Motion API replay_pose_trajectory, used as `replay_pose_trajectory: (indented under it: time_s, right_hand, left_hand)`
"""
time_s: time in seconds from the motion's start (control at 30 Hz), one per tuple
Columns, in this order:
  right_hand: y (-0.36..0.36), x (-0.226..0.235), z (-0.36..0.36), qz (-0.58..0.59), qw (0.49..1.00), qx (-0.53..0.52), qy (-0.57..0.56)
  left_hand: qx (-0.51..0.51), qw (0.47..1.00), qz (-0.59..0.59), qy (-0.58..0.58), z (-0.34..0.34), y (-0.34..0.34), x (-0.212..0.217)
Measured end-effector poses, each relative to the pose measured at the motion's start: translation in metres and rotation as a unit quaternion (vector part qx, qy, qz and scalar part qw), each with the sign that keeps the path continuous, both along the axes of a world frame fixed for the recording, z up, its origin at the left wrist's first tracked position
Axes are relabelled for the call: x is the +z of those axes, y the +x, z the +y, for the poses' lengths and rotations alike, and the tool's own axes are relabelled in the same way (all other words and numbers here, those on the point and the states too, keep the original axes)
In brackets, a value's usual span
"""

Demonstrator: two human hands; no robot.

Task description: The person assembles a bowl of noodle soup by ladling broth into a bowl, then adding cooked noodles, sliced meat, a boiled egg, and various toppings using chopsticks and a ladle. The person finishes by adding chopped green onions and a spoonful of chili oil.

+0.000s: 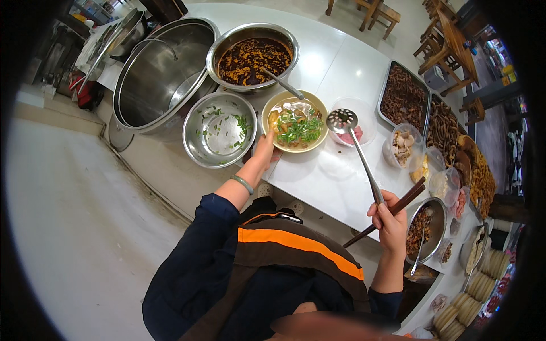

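Observation:
A yellow bowl (325, 134) of soup with chopped green onion sits at the counter's edge. My left hand (264, 149) grips its near left rim; the fingertips are partly hidden beneath it. In my right hand (391, 221) are a slotted ladle (368, 165) and a pair of dark chopsticks (410, 196). The ladle's perforated head hovers just right of the bowl, over a clear plastic tub (364, 111) with some pink meat in it. The chopsticks cross the palm at a slant. Left of the bowl stands a steel basin (219, 149) with scattered chopped greens.
Behind are a steel bowl of dark red chili sauce (256, 59) with a spoon in it and a big steel pot (148, 79). To the right lie a tray of dark shredded food (401, 94), tubs of toppings (402, 149) and a steel bowl of minced filling (421, 230).

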State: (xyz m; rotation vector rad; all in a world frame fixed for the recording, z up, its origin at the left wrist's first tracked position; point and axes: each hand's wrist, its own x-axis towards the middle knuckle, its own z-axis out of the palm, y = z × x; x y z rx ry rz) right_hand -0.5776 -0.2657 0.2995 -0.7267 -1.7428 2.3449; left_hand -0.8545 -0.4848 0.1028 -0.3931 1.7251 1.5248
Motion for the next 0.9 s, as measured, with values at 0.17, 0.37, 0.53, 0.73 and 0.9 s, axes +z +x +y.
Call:
replay_pose_trajectory:
  time_s: [0.17,0.37,0.53,0.73,0.9]
  right_hand:
    - [-0.028,0.009,-0.007,0.024,0.995,0.093,-0.018]
    - [-0.081,0.017,-0.048,0.013,0.973,0.228,-0.018]
    - [-0.131,0.031,-0.114,0.105,0.928,0.356,0.041]
    - [-0.154,0.066,-0.117,0.337,0.888,0.147,0.277]
    - [-0.166,0.084,-0.139,0.469,0.838,-0.151,0.237]
  left_hand:
    - [-0.070,0.996,-0.055,-0.021,-0.014,0.010,0.024]
    - [-0.265,0.916,0.192,0.232,-0.061,0.079,0.117]
    - [-0.120,0.889,0.161,0.412,-0.068,0.063,0.196]
    - [0.105,0.795,0.163,0.574,-0.163,0.019,0.226]
    - [0.089,0.816,0.158,0.550,-0.240,-0.001,0.212]
